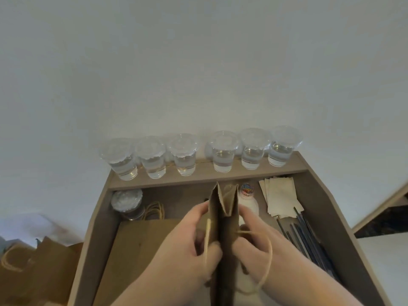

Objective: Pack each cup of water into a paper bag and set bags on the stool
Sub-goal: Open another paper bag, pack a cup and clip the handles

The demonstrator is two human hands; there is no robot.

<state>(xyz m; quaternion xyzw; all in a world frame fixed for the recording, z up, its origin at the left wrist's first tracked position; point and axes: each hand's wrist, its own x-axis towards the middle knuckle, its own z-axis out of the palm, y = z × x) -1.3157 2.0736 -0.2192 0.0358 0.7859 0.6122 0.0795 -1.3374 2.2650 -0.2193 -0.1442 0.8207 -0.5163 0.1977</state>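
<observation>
A: Bag?
B: Brown paper bag (pixel 213 206), upright over the table (pixel 326 217), barely opened, gusset creased inward, twine handles (pixel 268 257) hanging. My left hand (pixel 189 246) and right hand (pixel 254 237) pinch its sides, fingers (pixel 199 212) curled on paper.
A: Cups?
B: Six lidded cups of water (pixel 223 155), lined on the back ledge (pixel 198 173).

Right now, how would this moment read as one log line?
left hand: grips paper bag | right hand: grips same bag | cups: row on shelf, unpacked
</observation>
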